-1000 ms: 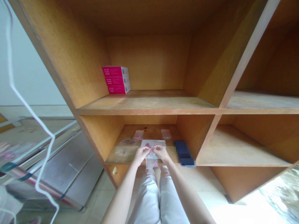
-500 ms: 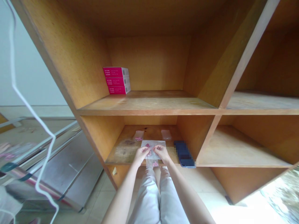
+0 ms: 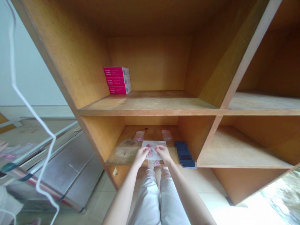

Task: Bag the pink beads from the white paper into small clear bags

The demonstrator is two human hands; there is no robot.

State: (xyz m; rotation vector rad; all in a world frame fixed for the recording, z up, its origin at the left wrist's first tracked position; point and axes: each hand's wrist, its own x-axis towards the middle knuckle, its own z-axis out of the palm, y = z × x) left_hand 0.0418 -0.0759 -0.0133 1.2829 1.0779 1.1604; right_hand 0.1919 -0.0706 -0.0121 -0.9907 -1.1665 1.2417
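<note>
My left hand point(image 3: 142, 155) and my right hand point(image 3: 163, 153) are closed in a pinch at the top of a small clear plastic bag point(image 3: 151, 163). The bag hangs between them over the shelf's front edge, with pink bead-like pieces point(image 3: 157, 163) at its bottom. Beneath my hands lies a white sheet point(image 3: 161, 144) with more pink pieces point(image 3: 148, 146) on it, partly hidden by my left fingers. A second clear bag point(image 3: 140, 134), also with pink pieces, lies behind at the left. At the back right is a flat clear bag point(image 3: 166, 135).
A dark, partly pixelated phone-like object point(image 3: 184, 153) lies right of the sheet. Several stacked pink boxes point(image 3: 116, 81) stand on the upper shelf point(image 3: 150, 103). At left are a metal-framed cart point(image 3: 65, 156) and a hanging white cable point(image 3: 32, 111); part of another person's hand point(image 3: 2, 145) shows there.
My hands have drawn slightly apart at the bag's top. The bag's lower end with the pink pieces has shifted slightly up and right.
</note>
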